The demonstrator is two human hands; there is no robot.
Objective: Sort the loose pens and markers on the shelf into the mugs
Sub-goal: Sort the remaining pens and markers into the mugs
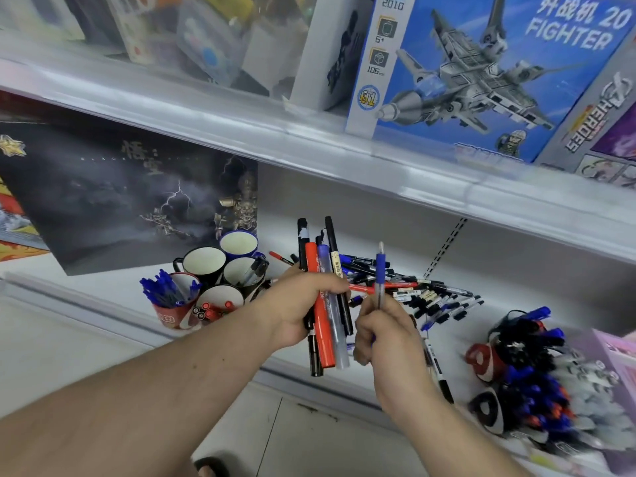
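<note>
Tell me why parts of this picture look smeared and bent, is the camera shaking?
Head view: the mugs of pens at lower right are smeared by motion blur, and the top-shelf items at upper left are soft; the left hand with its bundle of markers and the right hand holding a blue pen are sharper. The shelf edge slants and glares, a wide-lens effect.

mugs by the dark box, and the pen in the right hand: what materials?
Mugs: likely glazed ceramic; glossy dark outside, smooth cream inside, thick rims, loop handle.
Pen held by the right hand: likely plastic; clear barrel with a matte blue grip sleeve, possibly rubber. Its tip is too small to judge.
</note>
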